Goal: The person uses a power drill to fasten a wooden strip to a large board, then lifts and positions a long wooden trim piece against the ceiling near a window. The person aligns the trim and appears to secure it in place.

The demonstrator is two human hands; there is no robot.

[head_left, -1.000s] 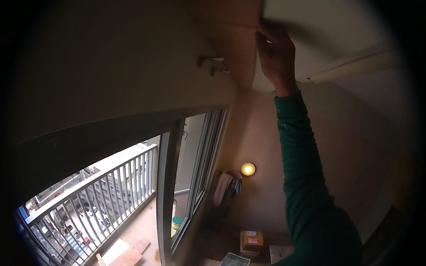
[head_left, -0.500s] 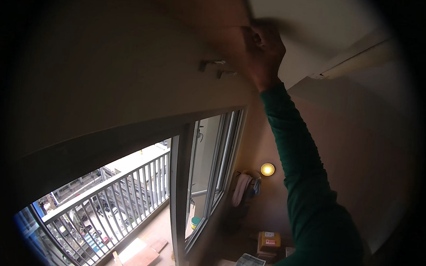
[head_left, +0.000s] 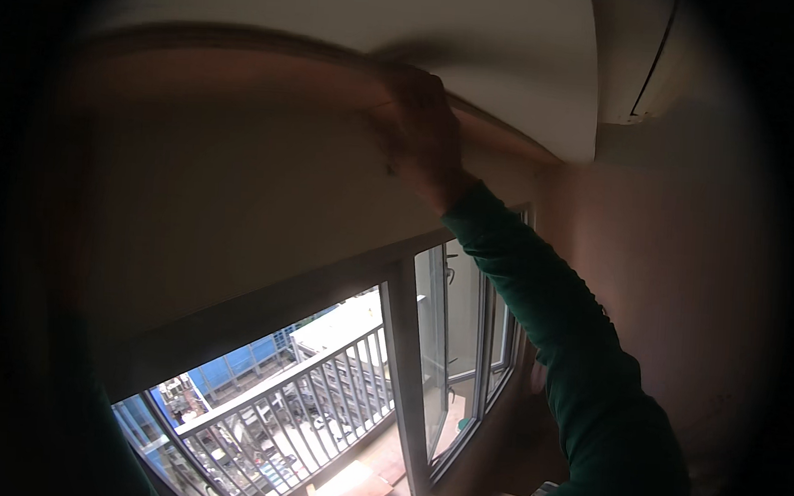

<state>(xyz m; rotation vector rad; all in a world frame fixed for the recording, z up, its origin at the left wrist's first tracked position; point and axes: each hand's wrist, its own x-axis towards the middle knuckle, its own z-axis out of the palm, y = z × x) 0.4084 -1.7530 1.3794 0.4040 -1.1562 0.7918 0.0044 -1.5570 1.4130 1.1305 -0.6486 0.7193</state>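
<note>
My right hand (head_left: 425, 133), in a green sleeve, reaches up with its fingers curled at the edge of a long panel (head_left: 516, 83). The panel has a pale flat face and a brown edge strip, and it spans the upper part of the view above the wall. The grip looks closed on that edge, though the fingertips are dim and blurred. A green sleeve (head_left: 125, 454) of my left arm shows faintly at the lower left; darkness hides my left hand.
Below the wall (head_left: 236, 211) is a framed window opening (head_left: 390, 357) with a casement sash (head_left: 428, 341) at its right. Outside stands a balcony railing (head_left: 314, 407), with boards (head_left: 355, 493) on the balcony floor. A long pale fixture (head_left: 638, 90) with a dark slot sits at upper right.
My right hand has shifted left and slightly lower in view, with more of the panel's face and edge now showing. The view has turned, and the lit wall lamp has left it.
</note>
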